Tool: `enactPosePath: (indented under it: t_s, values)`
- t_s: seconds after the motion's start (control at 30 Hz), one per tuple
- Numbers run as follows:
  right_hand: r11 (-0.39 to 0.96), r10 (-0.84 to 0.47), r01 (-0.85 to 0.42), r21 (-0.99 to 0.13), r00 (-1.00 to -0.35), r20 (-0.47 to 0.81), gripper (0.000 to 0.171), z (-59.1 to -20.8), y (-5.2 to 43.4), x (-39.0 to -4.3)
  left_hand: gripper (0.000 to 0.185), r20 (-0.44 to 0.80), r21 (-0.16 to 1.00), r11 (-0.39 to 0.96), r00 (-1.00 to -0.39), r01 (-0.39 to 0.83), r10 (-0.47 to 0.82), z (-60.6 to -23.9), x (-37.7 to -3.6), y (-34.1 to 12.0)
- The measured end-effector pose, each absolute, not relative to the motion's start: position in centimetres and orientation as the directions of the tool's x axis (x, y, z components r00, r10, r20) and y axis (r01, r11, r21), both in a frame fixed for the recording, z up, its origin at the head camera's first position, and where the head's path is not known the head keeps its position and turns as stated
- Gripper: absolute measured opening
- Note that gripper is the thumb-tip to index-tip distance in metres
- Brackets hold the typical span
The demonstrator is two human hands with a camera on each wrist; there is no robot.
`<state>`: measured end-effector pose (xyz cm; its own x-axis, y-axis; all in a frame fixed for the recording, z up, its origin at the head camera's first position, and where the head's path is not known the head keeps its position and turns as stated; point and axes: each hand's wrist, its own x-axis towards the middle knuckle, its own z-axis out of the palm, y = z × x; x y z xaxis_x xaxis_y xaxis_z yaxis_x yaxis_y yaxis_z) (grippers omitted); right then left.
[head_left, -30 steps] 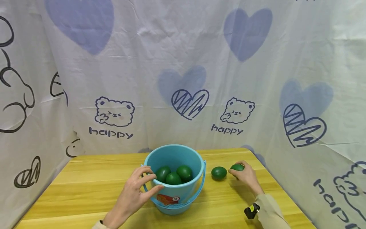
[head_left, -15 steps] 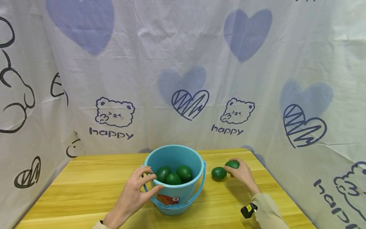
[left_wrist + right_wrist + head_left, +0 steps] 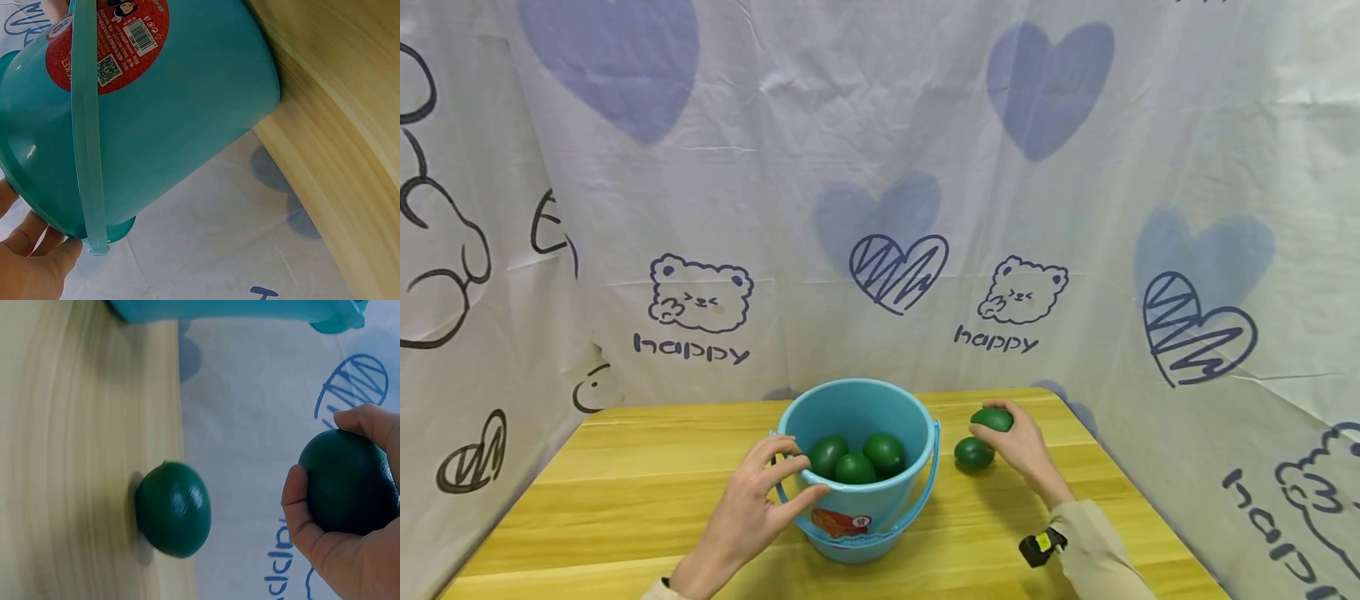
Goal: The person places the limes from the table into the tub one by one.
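A blue plastic bucket (image 3: 857, 500) stands on the wooden table (image 3: 625, 483) with three dark green limes (image 3: 854, 458) inside. My left hand (image 3: 760, 492) grips the bucket's near-left rim, thumb on the outside wall; the left wrist view shows the bucket (image 3: 144, 119) with its red label and handle close up. My right hand (image 3: 1011, 442) holds a green lime (image 3: 992, 419) lifted off the table, right of the bucket. Another lime (image 3: 973, 453) lies on the table just below it. The right wrist view shows the held lime (image 3: 347, 481) and the lying lime (image 3: 173, 509).
A white cloth printed with hearts and bears (image 3: 880, 208) hangs close behind and to both sides of the table. The table's right edge (image 3: 1120, 483) runs near my right forearm. Bare wood lies left of the bucket.
My right hand has lifted its lime off the table and carried it up and left, over the other lime, toward the bucket. The left hand and bucket have stayed put.
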<state>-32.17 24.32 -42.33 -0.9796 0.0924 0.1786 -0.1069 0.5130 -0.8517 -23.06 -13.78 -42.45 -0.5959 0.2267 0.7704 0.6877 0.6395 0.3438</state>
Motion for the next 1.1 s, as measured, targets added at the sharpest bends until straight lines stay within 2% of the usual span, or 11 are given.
enactPosePath:
  t_s: [1.1]
  values:
    - [0.413,-0.001,-0.323,-0.852,-0.935,0.354,0.056,-37.8,17.7,-30.7,0.028,0.778,0.332,0.631,-0.582,0.701,0.237,-42.6,-23.2,-14.0]
